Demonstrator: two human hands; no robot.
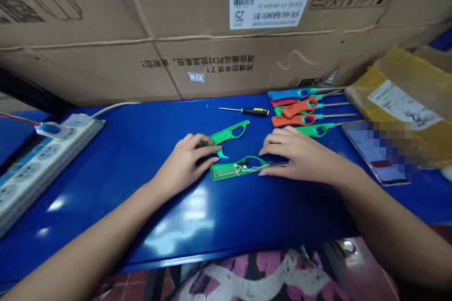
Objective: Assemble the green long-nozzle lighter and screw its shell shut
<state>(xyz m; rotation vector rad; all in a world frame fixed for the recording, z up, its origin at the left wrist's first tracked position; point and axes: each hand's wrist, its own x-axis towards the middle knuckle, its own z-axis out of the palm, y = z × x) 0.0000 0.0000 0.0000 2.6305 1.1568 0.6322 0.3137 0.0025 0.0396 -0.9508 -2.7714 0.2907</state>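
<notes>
An opened green gas lighter half (226,172) lies on the table with its inner parts, white wires and metal rod (278,164) exposed. My right hand (294,156) is closed about its rod end, thumb below and fingers above. My left hand (190,157) is closed at a small teal curved plastic piece (221,153), which sticks out past the fingertips; its other end is hidden. Just behind those fingers lies the matching green shell half (229,133), with its loop at the right, partly covered by my left hand.
A black-and-yellow screwdriver (254,112) lies behind. Several coloured lighters (300,107) are piled at back right, near a phone (374,155) and a yellow taped parcel (406,99). A power strip (49,150) stands left; a cardboard box (197,19) walls the back.
</notes>
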